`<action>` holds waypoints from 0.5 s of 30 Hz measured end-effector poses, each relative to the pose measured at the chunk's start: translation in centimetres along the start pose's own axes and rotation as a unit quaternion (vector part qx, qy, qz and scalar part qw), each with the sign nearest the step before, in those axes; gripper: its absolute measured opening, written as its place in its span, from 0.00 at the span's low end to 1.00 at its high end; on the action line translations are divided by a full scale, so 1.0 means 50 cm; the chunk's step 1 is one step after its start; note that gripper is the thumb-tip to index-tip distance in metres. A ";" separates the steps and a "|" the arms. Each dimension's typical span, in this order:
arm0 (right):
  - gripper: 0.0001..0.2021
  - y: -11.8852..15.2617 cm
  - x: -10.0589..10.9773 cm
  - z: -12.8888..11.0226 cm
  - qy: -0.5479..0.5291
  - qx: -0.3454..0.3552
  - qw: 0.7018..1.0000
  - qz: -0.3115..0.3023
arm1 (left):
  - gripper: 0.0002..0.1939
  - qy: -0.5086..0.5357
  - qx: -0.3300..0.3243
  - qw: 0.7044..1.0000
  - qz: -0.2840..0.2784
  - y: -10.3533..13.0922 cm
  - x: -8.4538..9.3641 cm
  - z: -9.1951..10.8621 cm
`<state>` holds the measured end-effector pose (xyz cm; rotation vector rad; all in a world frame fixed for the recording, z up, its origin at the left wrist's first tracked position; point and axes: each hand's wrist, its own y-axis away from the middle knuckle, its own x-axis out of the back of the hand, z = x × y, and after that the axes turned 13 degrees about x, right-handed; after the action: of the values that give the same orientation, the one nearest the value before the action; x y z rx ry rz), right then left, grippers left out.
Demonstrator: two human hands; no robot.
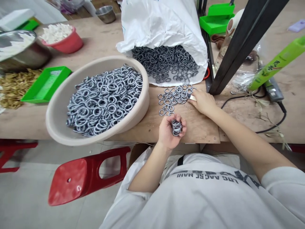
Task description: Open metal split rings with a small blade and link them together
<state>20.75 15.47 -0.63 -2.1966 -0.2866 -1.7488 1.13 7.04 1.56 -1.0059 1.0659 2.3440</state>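
Note:
My left hand (169, 133) is cupped palm up near the table's front edge, its fingers curled around several grey metal-looking rings (176, 128). Loose rings of the same kind (173, 97) lie spread on the wooden tabletop just beyond it. At the right side of these rings, my right hand (203, 101) rests low with its fingers drawn together. A small white piece with a dark end (193, 98) shows at its fingertips; whether this is a finger wrap or a held thing, I cannot tell. Behind, a white sack (164, 25) lies with its mouth towards me, full of darker-looking rings (164, 62).
A large beige basin (51, 117) heaped with rings stands on the left. Beyond it are a green tray (45, 86), a pink bowl (71, 43) and a steel bowl (33, 54). A black metal post (238, 47) rises at right, near a cable (283, 116). Below is a red stool (69, 181).

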 end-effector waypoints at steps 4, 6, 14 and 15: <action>0.14 0.002 0.015 -0.006 -0.066 -0.003 0.997 0.029 | 0.15 -0.015 -0.014 0.999 0.049 0.000 -0.006 -0.001; 0.12 0.030 0.030 -0.025 -0.204 0.003 0.977 0.062 | 0.17 -0.037 -0.033 0.996 0.077 -0.005 -0.010 -0.010; 0.11 0.176 0.033 -0.130 -0.494 -0.017 0.848 0.192 | 0.23 -0.118 -0.099 0.982 0.106 -0.037 -0.047 -0.074; 0.11 0.183 0.028 -0.131 -0.486 -0.021 0.851 0.195 | 0.23 -0.117 -0.107 0.981 0.113 -0.036 -0.048 -0.075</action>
<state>18.32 4.49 0.91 -2.7396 -0.0009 -0.3324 5.49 5.22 0.70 -0.6826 0.8920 2.7263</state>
